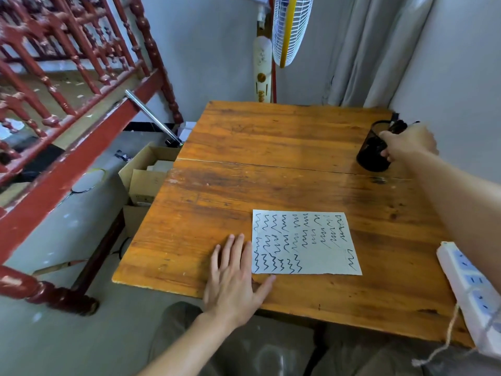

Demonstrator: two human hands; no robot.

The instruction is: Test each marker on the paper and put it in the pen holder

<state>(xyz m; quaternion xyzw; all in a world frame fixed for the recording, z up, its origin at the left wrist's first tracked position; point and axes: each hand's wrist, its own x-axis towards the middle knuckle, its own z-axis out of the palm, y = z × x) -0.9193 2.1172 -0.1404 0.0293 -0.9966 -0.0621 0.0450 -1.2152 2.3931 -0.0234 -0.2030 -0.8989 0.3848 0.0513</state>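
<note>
A white sheet of paper (303,242) covered in dark squiggle marks lies near the front of the wooden table (271,147). My left hand (233,280) rests flat beside the paper's left edge, fingers spread, thumb under its bottom corner. At the far right stands a black mesh pen holder (371,156), tilted slightly. My right hand (409,142) is wrapped around the holder's side and rim. Dark marker ends (398,126) stick out of the holder above my fingers. No loose marker lies on the table.
A white power strip (471,289) with a string lies at the table's right front edge. Cardboard boxes (146,180) sit on the floor left of the table. A red wooden bed frame (67,118) fills the left side. A fan (290,28) stands behind.
</note>
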